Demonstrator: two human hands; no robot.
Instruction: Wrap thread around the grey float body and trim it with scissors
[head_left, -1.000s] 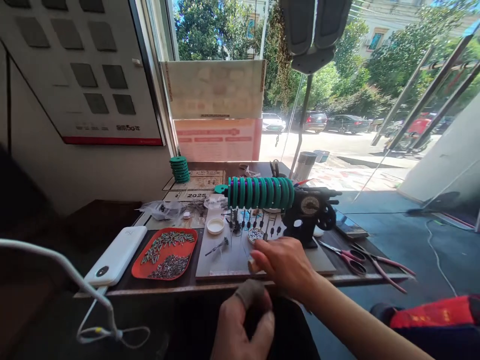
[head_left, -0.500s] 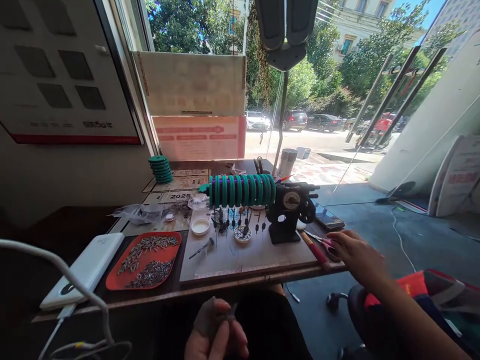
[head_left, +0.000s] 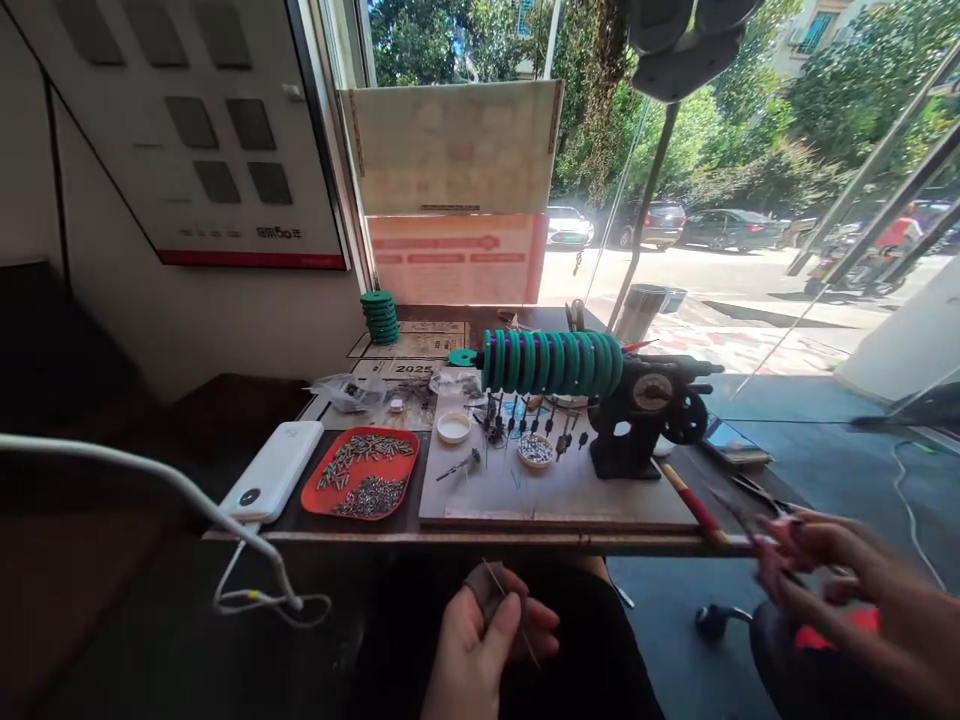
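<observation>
My right hand [head_left: 832,570], blurred by motion, is closed around the pink handles of a pair of scissors [head_left: 780,535] at the table's front right corner. The blades point up and left. Low over my lap, my left hand [head_left: 487,635] pinches a thin wire-like strand [head_left: 529,640] between thumb and fingers. Something greyish covers an index fingertip there. Beyond the hands, a black hand-cranked device [head_left: 630,440] carries a row of green rings [head_left: 551,363] on its shaft. A red-handled tool [head_left: 697,510] lies left of the scissors.
An orange tray [head_left: 307,490] of small metal parts sits at left, beside a white power bank [head_left: 274,470] with a cable. On the board [head_left: 480,500] are small white dishes [head_left: 454,428] and thin dark tools. A phone [head_left: 735,440] lies at right; green rings [head_left: 380,318] are stacked behind.
My right hand has picked up the pink-handled scissors and drawn them toward me. The strand in my left hand now shows clearly. The view has turned to the right.
</observation>
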